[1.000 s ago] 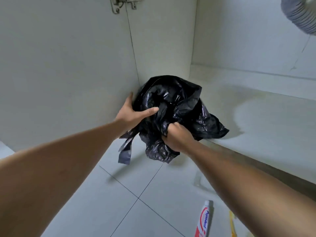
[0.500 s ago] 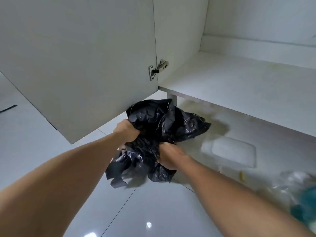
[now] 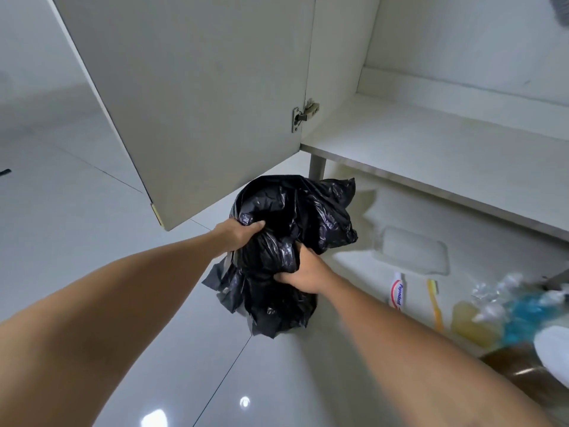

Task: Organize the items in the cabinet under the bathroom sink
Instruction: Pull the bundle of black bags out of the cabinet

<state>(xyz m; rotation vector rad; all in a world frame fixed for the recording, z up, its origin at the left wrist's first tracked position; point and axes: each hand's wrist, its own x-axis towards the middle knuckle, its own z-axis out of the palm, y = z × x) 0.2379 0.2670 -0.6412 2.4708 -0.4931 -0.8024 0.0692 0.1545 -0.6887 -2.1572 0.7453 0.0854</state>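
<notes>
A crumpled black plastic bag (image 3: pixel 286 241) hangs above the tiled floor, in front of the open cabinet. My left hand (image 3: pixel 237 235) grips its upper left side. My right hand (image 3: pixel 303 272) clutches a bunch of the bag lower down on the right. The cabinet floor (image 3: pixel 446 158) stretches to the upper right with nothing on it in view. The cabinet door (image 3: pixel 200 103) stands open on the left, just behind the bag.
On the floor at the right lie a toothpaste tube (image 3: pixel 397 289), a yellow toothbrush (image 3: pixel 435 303), a clear flat pouch (image 3: pixel 414 251), a yellow soap-like block (image 3: pixel 474 322) and a blurred blue and clear plastic bundle (image 3: pixel 523 306). A cabinet leg (image 3: pixel 317 167) stands behind the bag.
Both hands have pulled the black bag out of the cabinet's left corner and down over the floor. The view has swung back, bringing the floor items into sight.
</notes>
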